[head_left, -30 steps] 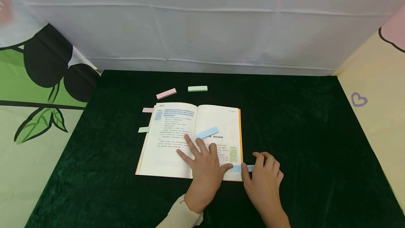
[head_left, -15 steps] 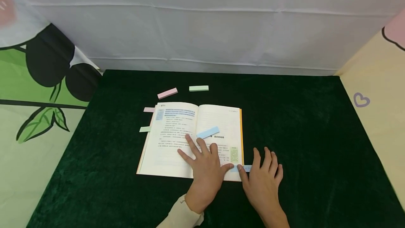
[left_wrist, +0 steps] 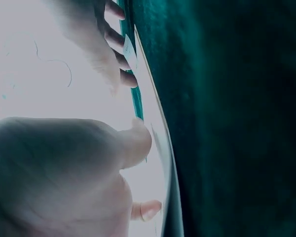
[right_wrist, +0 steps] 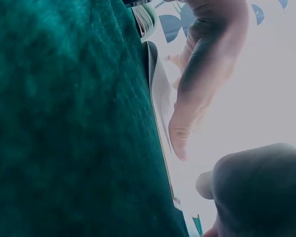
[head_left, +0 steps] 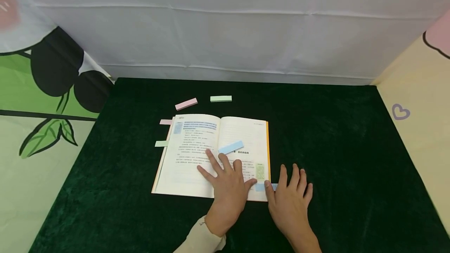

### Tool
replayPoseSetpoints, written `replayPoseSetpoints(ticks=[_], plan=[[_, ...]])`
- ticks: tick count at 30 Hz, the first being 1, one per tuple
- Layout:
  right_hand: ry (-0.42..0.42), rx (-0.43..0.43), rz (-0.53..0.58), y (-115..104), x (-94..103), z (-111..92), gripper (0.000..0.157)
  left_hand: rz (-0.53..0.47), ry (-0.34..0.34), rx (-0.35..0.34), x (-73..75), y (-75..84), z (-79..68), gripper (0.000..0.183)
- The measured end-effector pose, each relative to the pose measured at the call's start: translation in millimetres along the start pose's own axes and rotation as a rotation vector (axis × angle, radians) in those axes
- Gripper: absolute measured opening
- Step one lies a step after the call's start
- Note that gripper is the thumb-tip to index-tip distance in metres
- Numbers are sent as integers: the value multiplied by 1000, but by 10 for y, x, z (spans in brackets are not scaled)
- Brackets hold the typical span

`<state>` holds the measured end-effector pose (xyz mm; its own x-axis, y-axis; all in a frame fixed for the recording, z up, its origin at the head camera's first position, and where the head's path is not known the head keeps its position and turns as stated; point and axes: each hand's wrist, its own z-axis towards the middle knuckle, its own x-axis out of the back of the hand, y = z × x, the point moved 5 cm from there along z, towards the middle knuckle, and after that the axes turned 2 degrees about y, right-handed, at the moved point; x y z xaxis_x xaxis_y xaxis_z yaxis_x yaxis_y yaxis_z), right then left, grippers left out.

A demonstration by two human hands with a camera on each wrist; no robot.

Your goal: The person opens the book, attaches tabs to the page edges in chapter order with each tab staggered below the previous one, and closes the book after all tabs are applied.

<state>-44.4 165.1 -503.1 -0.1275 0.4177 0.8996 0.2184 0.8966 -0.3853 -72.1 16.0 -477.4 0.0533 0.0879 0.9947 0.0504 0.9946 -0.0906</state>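
Observation:
An open book lies on the dark green cloth. My left hand rests spread across its lower middle, fingers apart over both pages. A light blue sticky tab lies at the lower right of the right page and sticks out past the page edge. On that tab, near the edge, is the thumb of my right hand; its other fingers stretch forward over the cloth beside the book. A blue sticky-note pad lies tilted on the right page, just above my left fingertips. Both wrist views are washed out, and the tab's outer end is partly hidden.
Behind the book lie a pink sticky-note pad and a green one. A pink tab and a green tab stick out from the book's left side. A white cloth wall stands behind the table.
My right hand's fingers have straightened from a curled pose, and its thumb has shifted slightly left onto the page edge. The left hand has stayed nearly still.

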Motion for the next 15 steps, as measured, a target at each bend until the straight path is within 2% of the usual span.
replayPoseSetpoints(ticks=[4, 7, 10, 15], plan=[[-23, -4, -45, -48, -26, 0, 86, -12, -21, -34, 1, -13, -8, 69], [-24, -7, -100, -58, -38, -1, 90, -26, -43, -66, 32, -31, -22, 70], [-7, -6, -119, -48, -25, -3, 86, -27, -55, -104, 79, -61, -45, 74], [-6, -5, -116, -15, -3, -2, 77, -25, -34, -182, 98, -142, -92, 84]])
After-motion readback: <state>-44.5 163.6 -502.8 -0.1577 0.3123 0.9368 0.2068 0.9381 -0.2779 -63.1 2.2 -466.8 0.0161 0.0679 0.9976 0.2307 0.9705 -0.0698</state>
